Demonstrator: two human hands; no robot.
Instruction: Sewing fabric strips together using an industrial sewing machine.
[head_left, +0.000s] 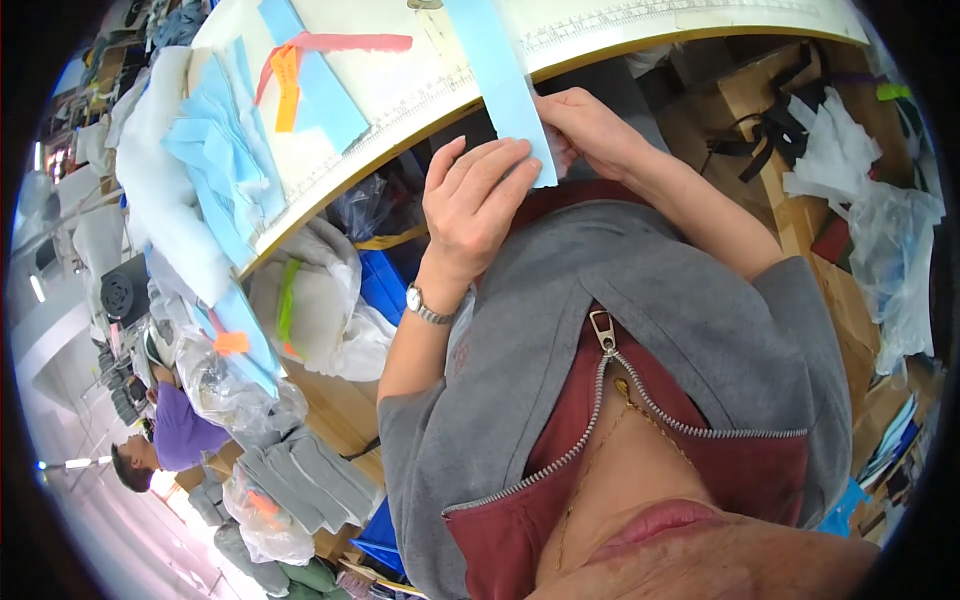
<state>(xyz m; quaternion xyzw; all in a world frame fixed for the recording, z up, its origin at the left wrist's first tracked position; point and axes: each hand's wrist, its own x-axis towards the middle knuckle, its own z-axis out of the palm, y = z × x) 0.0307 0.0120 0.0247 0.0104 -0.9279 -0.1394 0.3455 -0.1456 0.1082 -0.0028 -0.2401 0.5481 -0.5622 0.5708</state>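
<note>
A light blue fabric strip (490,70) hangs over the table's near edge, its lower end in front of my body. My left hand (472,205), with a watch on the wrist, lays its fingers across the front of that end; the thumb is hidden. At the strip's right edge, my right hand (592,128) is closed, with its fingertips partly out of sight behind the fabric. Farther left on the table lies another blue strip (325,95), with a red ribbon (355,42) and an orange tag (286,88) on it.
The white table (420,60) has ruler markings along its curved edge. Blue fabric pieces (215,140) and white padding (150,180) lie at its left end. Below are a blue bin (383,290), cardboard and clear plastic bags (905,260). A person in purple (185,430) is at far left.
</note>
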